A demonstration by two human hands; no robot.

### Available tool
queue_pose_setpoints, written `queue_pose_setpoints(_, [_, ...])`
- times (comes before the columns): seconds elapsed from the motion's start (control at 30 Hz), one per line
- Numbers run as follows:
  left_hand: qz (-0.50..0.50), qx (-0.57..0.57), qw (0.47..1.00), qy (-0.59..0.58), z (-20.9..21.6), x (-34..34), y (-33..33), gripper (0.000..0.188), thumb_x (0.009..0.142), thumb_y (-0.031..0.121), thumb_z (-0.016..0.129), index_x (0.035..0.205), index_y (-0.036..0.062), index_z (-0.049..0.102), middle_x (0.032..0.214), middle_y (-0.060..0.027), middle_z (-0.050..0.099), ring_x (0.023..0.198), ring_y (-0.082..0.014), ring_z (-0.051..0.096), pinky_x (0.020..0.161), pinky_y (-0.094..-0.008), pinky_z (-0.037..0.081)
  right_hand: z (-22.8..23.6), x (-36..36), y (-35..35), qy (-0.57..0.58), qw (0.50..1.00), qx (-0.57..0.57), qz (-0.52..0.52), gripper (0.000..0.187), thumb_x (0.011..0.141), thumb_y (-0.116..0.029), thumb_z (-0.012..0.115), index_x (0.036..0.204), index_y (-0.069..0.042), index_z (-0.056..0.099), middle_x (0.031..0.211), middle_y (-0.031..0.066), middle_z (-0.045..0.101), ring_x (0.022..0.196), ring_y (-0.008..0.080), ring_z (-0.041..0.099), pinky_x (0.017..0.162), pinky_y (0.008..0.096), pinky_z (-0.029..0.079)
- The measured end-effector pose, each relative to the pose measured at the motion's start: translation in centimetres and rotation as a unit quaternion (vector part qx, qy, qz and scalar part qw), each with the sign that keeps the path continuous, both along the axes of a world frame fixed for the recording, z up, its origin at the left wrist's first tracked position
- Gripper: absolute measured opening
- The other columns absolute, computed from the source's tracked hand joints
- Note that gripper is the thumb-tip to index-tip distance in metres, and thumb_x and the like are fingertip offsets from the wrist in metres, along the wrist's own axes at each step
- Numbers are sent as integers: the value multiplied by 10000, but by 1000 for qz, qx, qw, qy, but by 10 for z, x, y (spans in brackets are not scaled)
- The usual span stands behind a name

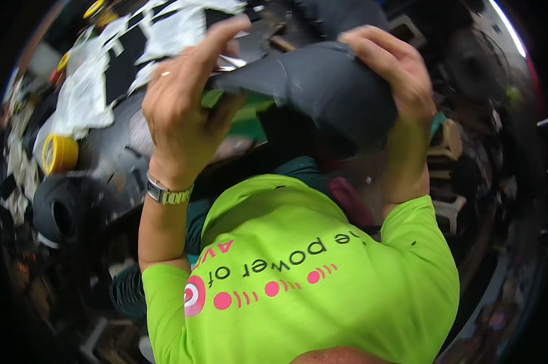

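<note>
A smooth black curved piece (pixel 322 85), rounded and hollow like a cap or a moulded cover, is held up in front of my chest. My right hand (pixel 398 70) has its bent fingers over the upper right end and grips it there. At the narrower left end, my left hand (pixel 180 103) has its fingers above and thumb below, with the edge between them; blur softens this contact. A watch (pixel 164 193) is on my left wrist. Green material (pixel 246 118) shows beneath the piece. My right thumb is hidden behind it.
White sheets or scraps (pixel 86 91) lie over the dark work surface (pixel 107 164) at the left. A yellow tape roll (pixel 60 154) sits near them, above a black rounded piece with a hole (pixel 58 209). Pale stools (pixel 447 209) and dark clutter are at the right.
</note>
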State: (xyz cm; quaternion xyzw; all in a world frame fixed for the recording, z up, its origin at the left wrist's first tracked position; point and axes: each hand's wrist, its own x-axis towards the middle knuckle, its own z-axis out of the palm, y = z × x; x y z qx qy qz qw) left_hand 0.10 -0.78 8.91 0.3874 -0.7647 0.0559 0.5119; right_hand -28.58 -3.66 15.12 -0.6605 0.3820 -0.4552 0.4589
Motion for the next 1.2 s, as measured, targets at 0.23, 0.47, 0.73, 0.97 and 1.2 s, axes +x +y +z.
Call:
queue_pose_setpoints(0.23, [306, 305, 898, -82, -89, 71, 16, 523, 943, 275, 708, 1395, 72, 541, 992, -200, 742, 826, -391, 728, 682, -424, 587, -128, 105, -51, 109, 993, -46, -29, 348, 973, -213, 723, 1254, -16, 663, 1190, 86, 648, 1065, 160, 620, 955, 296, 483])
queue_pose_setpoints(0.47, [320, 251, 905, -129, -113, 62, 30, 772, 962, 212, 671, 1622, 195, 270, 1143, -161, 654, 699, -310, 723, 569, -378, 599, -125, 36, -18, 355, 845, -376, -138, 416, 896, -172, 778, 1277, -52, 664, 1281, 148, 631, 1255, 315, 560, 1103, 417, 388])
queue_pose_setpoints(0.73, [240, 277, 930, -39, -108, 70, 31, 699, 974, 96, 618, 1598, 222, 329, 1238, -183, 590, 907, -383, 710, 752, -440, 605, -143, -66, -21, 463, 784, -287, -298, 723, 938, -258, 743, 1549, -80, 402, 1523, 225, 407, 1441, 398, 358, 1190, 485, 301])
queue_pose_setpoints(0.97, [255, 124, 957, 64, -109, 63, 56, 645, 962, -1, 554, 1570, 29, 341, 1154, -227, 568, 841, -348, 671, 767, -439, 558, -125, -24, -13, 382, 800, -385, -257, 659, 882, -66, 755, 1480, -23, 480, 1470, 200, 504, 1374, 366, 478, 1148, 437, 392])
queue_pose_setpoints(1.2, [231, 208, 936, -166, -71, 68, 87, 568, 782, 141, 829, 1329, 148, 680, 1310, -53, 609, 1322, -176, 511, 1169, -504, 314, -129, 92, 26, 160, 953, -196, 167, 578, 855, -7, 752, 1399, -12, 556, 1279, 177, 652, 1212, 319, 625, 1047, 402, 490])
